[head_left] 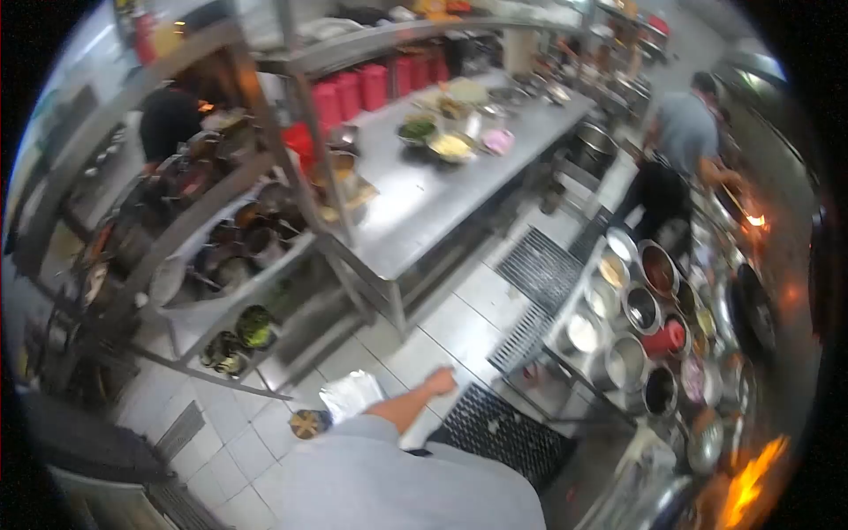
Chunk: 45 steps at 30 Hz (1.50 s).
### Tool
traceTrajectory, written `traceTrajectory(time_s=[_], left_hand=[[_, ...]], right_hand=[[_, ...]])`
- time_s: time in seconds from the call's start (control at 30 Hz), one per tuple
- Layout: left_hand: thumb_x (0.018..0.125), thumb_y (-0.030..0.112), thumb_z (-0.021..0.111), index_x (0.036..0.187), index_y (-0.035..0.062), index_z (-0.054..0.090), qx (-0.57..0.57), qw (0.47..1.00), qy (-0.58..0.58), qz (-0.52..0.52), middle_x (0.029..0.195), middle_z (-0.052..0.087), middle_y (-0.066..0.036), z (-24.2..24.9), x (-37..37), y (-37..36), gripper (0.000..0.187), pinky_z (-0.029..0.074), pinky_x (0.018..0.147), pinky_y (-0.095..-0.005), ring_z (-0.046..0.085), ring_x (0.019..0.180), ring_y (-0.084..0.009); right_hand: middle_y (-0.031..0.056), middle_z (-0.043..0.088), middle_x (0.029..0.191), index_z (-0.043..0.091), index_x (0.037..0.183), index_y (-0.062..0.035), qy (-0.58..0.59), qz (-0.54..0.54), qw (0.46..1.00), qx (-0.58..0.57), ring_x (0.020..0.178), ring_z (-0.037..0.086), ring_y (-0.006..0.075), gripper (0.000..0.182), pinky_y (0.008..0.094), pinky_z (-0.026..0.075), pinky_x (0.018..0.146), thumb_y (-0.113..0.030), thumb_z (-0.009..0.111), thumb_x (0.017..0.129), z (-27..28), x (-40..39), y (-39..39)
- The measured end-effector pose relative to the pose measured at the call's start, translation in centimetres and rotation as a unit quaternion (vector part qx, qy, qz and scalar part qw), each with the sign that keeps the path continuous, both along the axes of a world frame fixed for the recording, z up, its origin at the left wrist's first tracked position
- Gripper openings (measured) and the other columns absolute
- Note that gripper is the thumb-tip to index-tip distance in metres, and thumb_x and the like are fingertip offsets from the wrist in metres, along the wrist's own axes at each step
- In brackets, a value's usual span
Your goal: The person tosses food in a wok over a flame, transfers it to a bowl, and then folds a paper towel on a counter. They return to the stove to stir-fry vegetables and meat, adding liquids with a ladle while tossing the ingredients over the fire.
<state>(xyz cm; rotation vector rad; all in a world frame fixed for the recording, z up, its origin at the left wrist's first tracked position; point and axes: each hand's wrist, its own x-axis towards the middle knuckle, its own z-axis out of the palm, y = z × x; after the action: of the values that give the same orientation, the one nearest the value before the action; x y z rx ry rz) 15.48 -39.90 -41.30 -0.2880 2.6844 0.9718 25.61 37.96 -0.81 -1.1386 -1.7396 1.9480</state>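
My left hand (440,381) is held out low at the bottom centre, over the white floor tiles. Its fingers look curled closed, slightly blurred, with nothing visible in them. The bare forearm comes out of a light grey sleeve. Just left of the forearm is a crumpled silvery-white sheet, like foil (352,394), with a round brown patterned object (306,424) beside it. Right of the hand lies a black perforated mat (503,433). My right hand is out of the picture.
A steel table (415,212) with food bowls stands ahead. At right, a counter holds several pots (626,360); flames (755,481) rise at lower right. A person in grey (687,128) works at the right stove. Steel shelving (212,291) with pans fills the left.
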Motion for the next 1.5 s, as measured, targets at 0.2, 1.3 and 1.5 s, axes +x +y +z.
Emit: traceTrajectory(time_s=[0.2,1.3,1.5], left_hand=[[0.083,0.025,0.074,0.151,-0.0036,0.032,-0.173,0.944,0.194,0.203,0.155,0.037,-0.022,16.4,-6.1,-6.7,0.085,0.022,0.121,-0.0566,0.029,0.147,-0.0412],[0.095,0.038,0.065,0.134,-0.0033,0.059,0.211,0.791,-0.413,-0.399,0.131,0.065,-0.018,2.4,6.9,20.4,0.057,0.046,0.103,-0.0361,0.06,0.119,-0.0276],[0.094,0.03,0.067,0.13,-0.0048,0.062,0.103,0.901,-0.239,-0.346,0.12,0.069,-0.018,3.6,-2.7,14.8,0.05,0.051,0.089,-0.0317,0.066,0.109,-0.0236]], right_hand=[[0.0134,0.064,0.084,0.063,0.102,-0.0025,-0.017,-0.026,0.999,0.03,0.076,0.06,0.0233,0.031,0.0359,0.048,0.07,-0.031,0.065,0.089,0.6,4.2,-1.8],[0.0271,0.067,0.12,0.065,0.121,0.0038,-0.487,-0.133,0.82,0.269,0.116,0.065,0.0375,0.061,0.0461,0.052,0.096,-0.045,0.071,0.086,-8.4,10.2,-16.0],[0.0144,0.067,0.093,0.063,0.106,0.0006,0.07,-0.299,0.944,-0.124,0.075,0.067,0.0277,0.03,0.0404,0.056,0.06,-0.024,0.068,0.089,-12.0,18.5,-12.2]])
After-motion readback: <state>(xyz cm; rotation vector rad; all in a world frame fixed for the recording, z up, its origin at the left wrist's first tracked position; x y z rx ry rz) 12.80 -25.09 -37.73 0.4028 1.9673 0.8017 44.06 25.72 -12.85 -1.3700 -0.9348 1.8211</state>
